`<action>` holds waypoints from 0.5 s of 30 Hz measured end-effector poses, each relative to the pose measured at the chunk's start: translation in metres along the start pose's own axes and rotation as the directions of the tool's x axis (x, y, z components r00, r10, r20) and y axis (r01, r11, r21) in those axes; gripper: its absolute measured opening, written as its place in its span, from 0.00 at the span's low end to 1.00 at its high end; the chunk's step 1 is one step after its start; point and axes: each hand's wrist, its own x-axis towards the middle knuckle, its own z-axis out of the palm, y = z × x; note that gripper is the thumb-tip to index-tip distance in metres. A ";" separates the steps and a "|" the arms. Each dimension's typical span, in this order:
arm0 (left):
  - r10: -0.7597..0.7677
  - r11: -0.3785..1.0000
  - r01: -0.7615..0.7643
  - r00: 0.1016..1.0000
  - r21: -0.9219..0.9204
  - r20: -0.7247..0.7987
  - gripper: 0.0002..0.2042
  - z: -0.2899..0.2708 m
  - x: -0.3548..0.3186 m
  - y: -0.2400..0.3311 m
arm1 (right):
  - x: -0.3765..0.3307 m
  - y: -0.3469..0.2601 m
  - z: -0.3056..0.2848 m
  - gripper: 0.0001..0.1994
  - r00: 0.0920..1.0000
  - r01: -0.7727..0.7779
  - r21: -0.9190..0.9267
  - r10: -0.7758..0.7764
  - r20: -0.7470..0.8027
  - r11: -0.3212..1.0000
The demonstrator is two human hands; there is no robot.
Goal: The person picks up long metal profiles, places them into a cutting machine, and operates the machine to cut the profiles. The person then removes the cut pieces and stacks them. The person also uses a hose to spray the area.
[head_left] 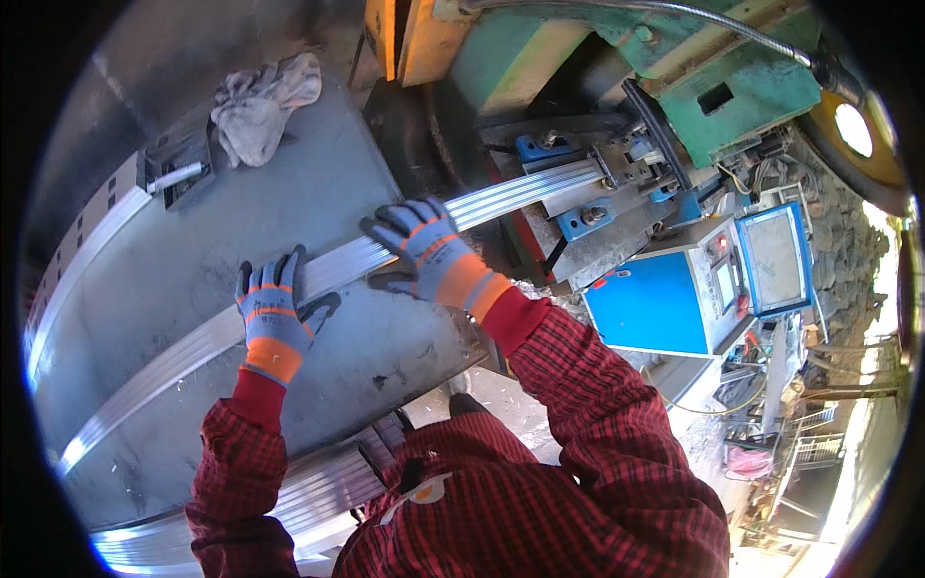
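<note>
A long, ribbed aluminium profile (347, 266) runs from the lower left of the table (385, 337) up to a metal die fixture (617, 164) at the upper right, where its far end sits. My left hand (274, 310), in a grey and orange work glove, lies across the profile, fingers over its far edge and thumb toward the near side. Further along, near the table's right edge, my right hand (429, 252) grips the same profile, fingers on the far side and thumb on the near side. The undersides of both grips are hidden.
Blue clamps (584, 221) flank the fixture under a green press (742, 106). A crumpled rag (258, 111) and a small metal tray (183, 173) lie on the far table. More profiles (318, 491) are stacked by my lap. A blue-fronted control cabinet (646, 303) stands right.
</note>
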 end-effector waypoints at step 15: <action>-0.071 0.993 0.057 0.988 0.103 0.138 0.34 0.001 0.008 0.017 | 0.002 0.010 0.010 0.27 0.978 0.050 0.417 0.041 -0.206 0.908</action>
